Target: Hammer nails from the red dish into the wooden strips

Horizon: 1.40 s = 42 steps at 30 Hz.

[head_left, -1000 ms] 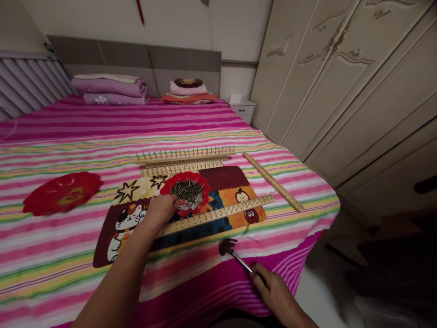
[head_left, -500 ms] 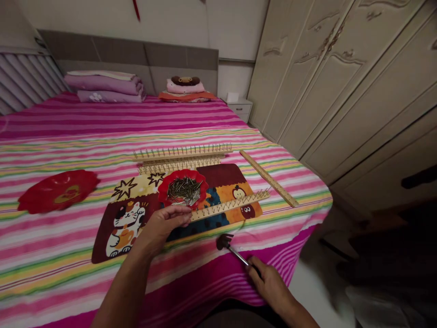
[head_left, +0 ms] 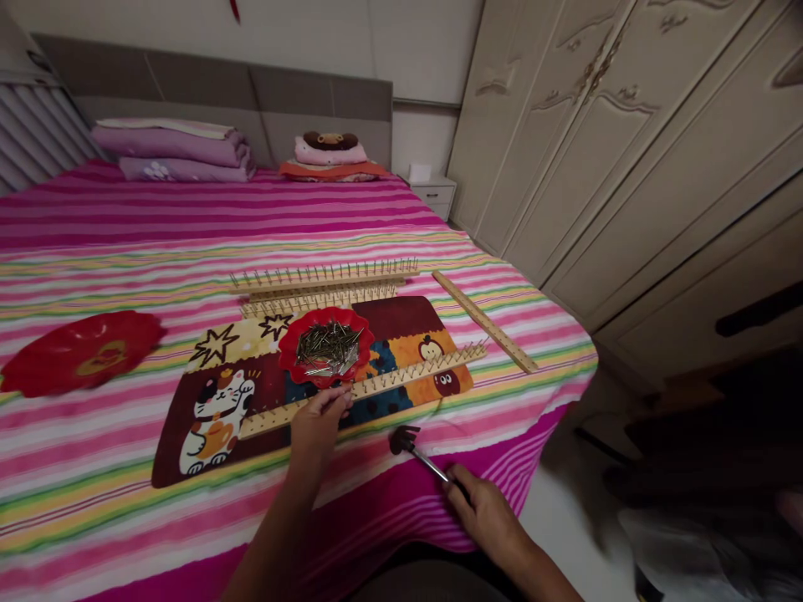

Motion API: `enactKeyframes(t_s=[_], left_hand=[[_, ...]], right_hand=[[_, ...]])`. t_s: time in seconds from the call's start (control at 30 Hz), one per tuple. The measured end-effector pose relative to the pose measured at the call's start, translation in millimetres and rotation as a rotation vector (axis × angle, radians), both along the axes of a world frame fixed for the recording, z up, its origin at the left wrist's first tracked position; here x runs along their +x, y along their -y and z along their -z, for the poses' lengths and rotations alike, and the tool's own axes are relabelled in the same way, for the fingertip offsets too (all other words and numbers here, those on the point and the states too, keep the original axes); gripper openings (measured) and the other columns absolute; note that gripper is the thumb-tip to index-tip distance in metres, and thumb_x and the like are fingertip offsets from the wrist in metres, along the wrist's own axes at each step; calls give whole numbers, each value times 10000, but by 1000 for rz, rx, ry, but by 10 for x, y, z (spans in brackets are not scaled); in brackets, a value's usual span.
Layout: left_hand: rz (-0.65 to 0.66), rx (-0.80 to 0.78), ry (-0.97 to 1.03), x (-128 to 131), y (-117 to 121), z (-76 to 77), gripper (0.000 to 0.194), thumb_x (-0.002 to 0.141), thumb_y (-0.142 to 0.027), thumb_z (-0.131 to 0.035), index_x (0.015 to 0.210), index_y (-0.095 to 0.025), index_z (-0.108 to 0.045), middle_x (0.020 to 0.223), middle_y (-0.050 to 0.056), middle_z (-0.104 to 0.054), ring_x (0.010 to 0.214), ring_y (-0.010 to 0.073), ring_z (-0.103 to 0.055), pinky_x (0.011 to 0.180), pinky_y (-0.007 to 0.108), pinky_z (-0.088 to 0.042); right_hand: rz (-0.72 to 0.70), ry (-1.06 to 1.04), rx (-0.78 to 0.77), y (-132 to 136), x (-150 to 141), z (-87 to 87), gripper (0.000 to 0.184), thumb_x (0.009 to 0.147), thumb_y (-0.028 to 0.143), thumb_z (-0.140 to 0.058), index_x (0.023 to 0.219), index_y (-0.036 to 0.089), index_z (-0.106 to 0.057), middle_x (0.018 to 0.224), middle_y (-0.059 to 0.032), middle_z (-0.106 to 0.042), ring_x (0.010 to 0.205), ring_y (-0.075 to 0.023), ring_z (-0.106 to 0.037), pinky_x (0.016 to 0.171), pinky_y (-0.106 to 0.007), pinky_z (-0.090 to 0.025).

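The right hand (head_left: 483, 512) grips a hammer (head_left: 430, 465); the left hand (head_left: 319, 420) — fingers drawn together, whether holding anything I cannot tell — is at the nail-studded wooden strip (head_left: 392, 381), which lies across the patterned mat (head_left: 401, 321).

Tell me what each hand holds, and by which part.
The right hand holds the hammer by its handle. The left hand is at the wooden strip; what it holds cannot be told.

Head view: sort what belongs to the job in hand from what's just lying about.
Job, apparently:
hammer, in the right hand
nails in the red bowl
strip at the left hand
other wooden strips
mat

Lying about, probably:
red dish
purple bedding
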<state>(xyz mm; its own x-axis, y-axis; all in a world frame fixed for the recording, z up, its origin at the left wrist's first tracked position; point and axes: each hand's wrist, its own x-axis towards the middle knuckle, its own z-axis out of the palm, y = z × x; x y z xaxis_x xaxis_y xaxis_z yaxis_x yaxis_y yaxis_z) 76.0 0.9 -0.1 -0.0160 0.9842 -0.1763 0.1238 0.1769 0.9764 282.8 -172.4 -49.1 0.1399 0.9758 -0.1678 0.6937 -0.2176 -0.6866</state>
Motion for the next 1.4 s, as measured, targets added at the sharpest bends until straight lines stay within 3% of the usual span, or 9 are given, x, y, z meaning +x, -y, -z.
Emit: enactKeyframes(t_s=[0.5,0.67,0.83,0.97,1.07,1.3,1.4], left_hand=[[14,146,-295,23,2,148,251,694,-399,-553,815,-222,-683,817,15,-697,712,160,-633,739,311,-485],[12,291,-461,87,12,197,207,728,-348,-519,775,-215,-671,823,26,-691,785,175,-625,758,308,-470],[33,452,-551,104,28,242,188,772,-305,-485,771,-215,-650,818,26,-681,815,170,-610,765,287,-460],[62,509,-605,126,39,255,197,811,-280,-451,794,-212,-635,824,29,-665,810,162,-598,755,277,-453],[60,543,-626,145,48,266,203,828,-264,-432,782,-211,-623,812,31,-654,801,163,-591,752,278,-447],[83,549,-666,134,55,267,204,831,-219,-419,774,-204,-614,768,30,-624,760,158,-578,708,268,-440],[84,540,-641,145,45,282,202,825,-216,-421,793,-211,-620,802,31,-635,791,157,-586,733,271,-449]], right_hand=[[-10,-6,-31,4,3,-26,233,894,349,-350,815,213,-522,615,31,-547,562,-138,-540,546,-221,-380],[0,-95,-28,24,-19,-59,261,891,370,-370,763,207,-528,596,38,-508,542,-124,-495,520,-208,-362],[77,-238,82,-65,-124,-355,262,886,403,-400,845,198,-558,635,36,-514,571,-114,-482,527,-193,-370],[69,-196,201,-310,-203,-723,242,887,383,-415,890,196,-568,595,46,-502,533,-107,-472,506,-186,-363],[15,-136,305,-495,-255,-903,210,895,341,-417,936,199,-566,655,31,-564,573,-108,-522,553,-182,-392],[-103,89,220,-615,-306,-965,221,905,315,-374,925,203,-564,684,-3,-610,610,-155,-579,562,-222,-405],[-88,29,219,-498,-262,-910,232,913,337,-367,935,210,-560,700,-1,-612,619,-149,-578,572,-215,-412]])
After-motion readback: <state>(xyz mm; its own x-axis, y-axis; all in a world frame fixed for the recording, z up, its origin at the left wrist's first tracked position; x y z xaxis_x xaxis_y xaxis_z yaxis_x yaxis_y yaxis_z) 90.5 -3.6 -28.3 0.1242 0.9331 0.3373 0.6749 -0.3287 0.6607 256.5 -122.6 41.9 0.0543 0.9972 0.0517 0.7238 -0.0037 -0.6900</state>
